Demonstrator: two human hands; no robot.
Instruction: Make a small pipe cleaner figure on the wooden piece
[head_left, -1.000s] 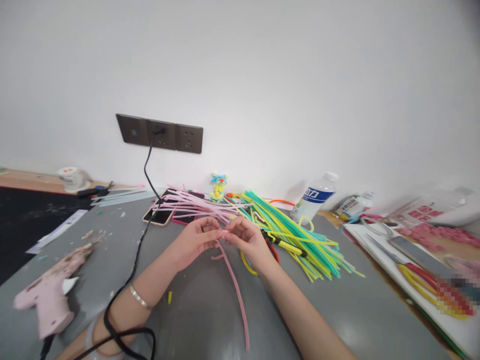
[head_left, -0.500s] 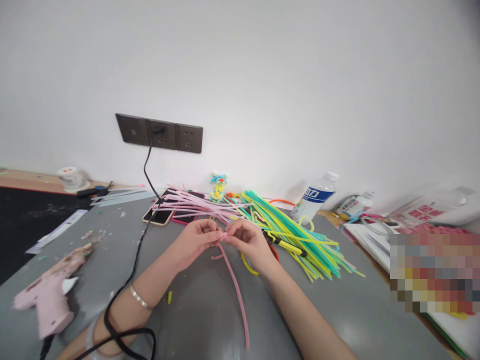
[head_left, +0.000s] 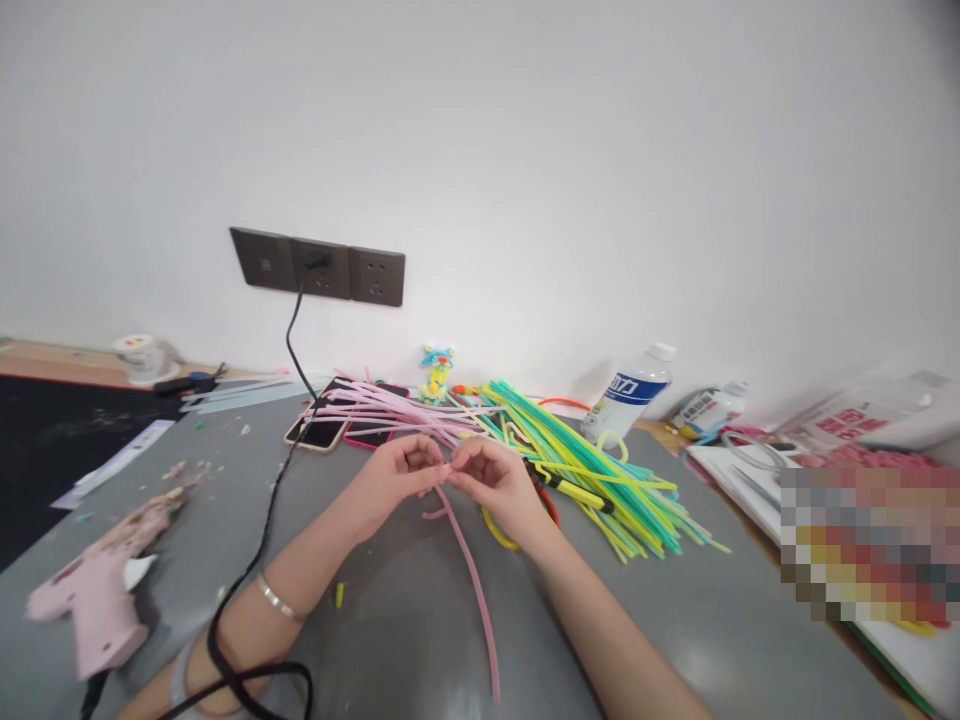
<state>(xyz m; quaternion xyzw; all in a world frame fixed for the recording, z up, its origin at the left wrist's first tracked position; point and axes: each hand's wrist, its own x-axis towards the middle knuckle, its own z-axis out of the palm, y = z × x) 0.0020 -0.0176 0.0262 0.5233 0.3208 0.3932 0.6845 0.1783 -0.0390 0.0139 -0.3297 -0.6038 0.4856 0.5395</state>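
A pink pipe cleaner is pinched at its top between the fingertips of my left hand and my right hand. Its long tail curves down toward the table's front, and a short curled end shows beside it. The fingers hide the part being held. Behind my hands lies a bunch of pink pipe cleaners. To the right is a larger bundle of green and yellow ones, with a yellow-and-black tool lying against it.
A pink glue gun rests at the left, and a black cord crosses my left forearm. A small colourful figure, phones and a bottle stand or lie near the wall. A yellow scrap sits in front.
My fingertips have shifted very slightly at the pinched top of the pink pipe cleaner. Its tail and the things around have stayed in place.
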